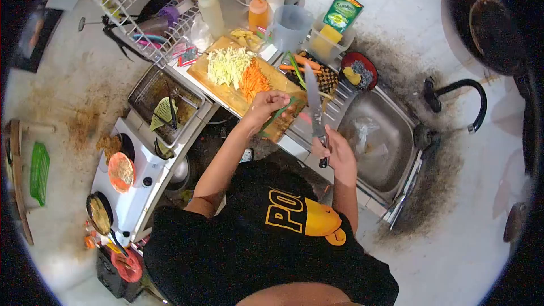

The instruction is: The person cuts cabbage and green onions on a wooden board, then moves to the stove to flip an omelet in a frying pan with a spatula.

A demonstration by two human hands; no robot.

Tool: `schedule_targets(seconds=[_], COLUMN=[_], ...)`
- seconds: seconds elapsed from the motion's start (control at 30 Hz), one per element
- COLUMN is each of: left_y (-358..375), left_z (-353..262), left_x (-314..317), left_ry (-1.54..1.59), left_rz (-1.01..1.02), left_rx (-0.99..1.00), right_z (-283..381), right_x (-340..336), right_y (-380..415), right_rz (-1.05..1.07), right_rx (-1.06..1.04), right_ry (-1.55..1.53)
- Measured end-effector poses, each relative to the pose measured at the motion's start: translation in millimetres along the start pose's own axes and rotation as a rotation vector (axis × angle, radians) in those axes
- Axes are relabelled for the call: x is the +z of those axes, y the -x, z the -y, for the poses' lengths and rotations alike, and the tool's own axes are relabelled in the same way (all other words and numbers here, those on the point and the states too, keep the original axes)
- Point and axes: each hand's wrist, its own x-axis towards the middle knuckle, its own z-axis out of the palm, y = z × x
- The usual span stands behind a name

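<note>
With 12 o'clock as the far side, the left hand (269, 106) is over the near right end of the cutting board (203, 75), its fingers pinched nearly together on a green strip (277, 114) that slants down towards 7 o'clock. The right hand (338, 152), at about 4 o'clock from it, has its fingers curled around the black handle of a knife (313, 96), whose blade points towards 12 o'clock.

The board lies on the tabletop (195, 92). On it, shredded cabbage (229, 67) sits between 10 and 11 o'clock from the left hand, with shredded carrot (254, 81) touching it, at 11 o'clock. Whole carrots (306, 60) lie beyond the right hand, near 11 o'clock. The sink (391, 161) is at 3 o'clock from that hand, the black faucet (467, 83) at 2.
</note>
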Motion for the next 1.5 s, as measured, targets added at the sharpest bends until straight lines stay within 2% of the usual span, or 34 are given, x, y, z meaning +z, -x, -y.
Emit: schedule_targets(seconds=[0.1,0.13,0.23,0.3,0.37,0.43,0.5,0.53,0.57,0.63,0.67,0.73,0.77,0.83,0.87,0.93,1.03,1.13,1.2,1.23,1.27,1.3,1.33,1.37,1.43,1.5], left_y=[9,11,12,13,11,9,6,5,2,-2,-4,-4,-4,-2,-2,1,3,10,20,12,16,16,21,29,42,57], left_z=[-15,-19,-14,-14,-15,-15,-17,-18,-16,-17,-20,-38,-39,-39,-38,-32,-11,5,-3,16,20,20,20,19,15,10], left_x=[4,3,-11,-22,-32,-41,-48,-50,-53,-57,-61,-65,-66,-65,-64,-59,-59,-56,-43,-47,-43,-42,-42,-42,-32,-27], left_ry=[0.001,-0.041,-0.096,-0.085,-0.074,-0.084,-0.062,-0.037,-0.039,0.181,0.178,0.418,0.416,0.141,0.145,-0.058,0.0,-0.046,-0.199,-0.205,-0.129,-0.274,-0.33,-0.328,-0.405,-0.326], left_rz=[0.087,0.083,0.092,0.088,0.081,0.048,0.065,0.08,0.09,0.095,0.105,0.29,0.298,0.27,0.276,0.21,0.166,0.062,-0.055,-0.058,-0.097,-0.133,-0.137,-0.202,-0.301,-0.339], left_rx=[-0.07,-0.089,-0.092,-0.088,-0.075,-0.106,-0.105,-0.103,-0.105,-0.254,-0.257,-0.398,-0.406,-0.306,-0.311,-0.163,-0.128,-0.114,-0.078,-0.207,-0.105,-0.045,0.05,0.048,0.103,0.107], right_z=[-2,-12,-30,-35,-37,-27,-28,-33,-34,-34,-32,-26,-25,-22,-22,-26,-37,-41,-35,-36,-36,-34,-27,-23,-21,-19], right_x=[14,5,0,5,13,44,54,54,57,64,67,77,82,91,95,103,97,90,93,87,82,84,91,94,87,87], right_y=[-21,-34,-56,-63,-67,-66,-72,-79,-82,-87,-86,-82,-82,-83,-83,-87,-93,-94,-92,-93,-95,-95,-91,-90,-89,-88], right_rz=[0.056,0.167,0.177,0.129,-0.169,-0.241,-0.401,-0.455,-0.465,-0.611,-0.623,-0.78,-0.792,-0.782,-0.789,-0.802,-0.833,-0.787,-0.684,-0.625,-0.567,-0.458,-0.453,-0.464,-0.359,-0.297], right_rx=[0.077,0.057,0.005,-0.001,-0.045,-0.133,-0.308,-0.531,-0.535,-0.828,-0.828,-0.553,-0.549,-0.484,-0.477,-0.512,-0.553,-0.543,-0.544,-0.611,-0.682,-0.688,-0.541,-0.395,-0.4,-0.402], right_ry=[-0.146,-0.162,-0.343,-0.306,-0.118,-0.012,0.573,0.94,0.939,1.446,1.446,1.675,1.672,1.77,1.772,1.789,1.758,1.798,1.781,1.802,1.813,1.803,1.828,1.858,1.89,1.93])
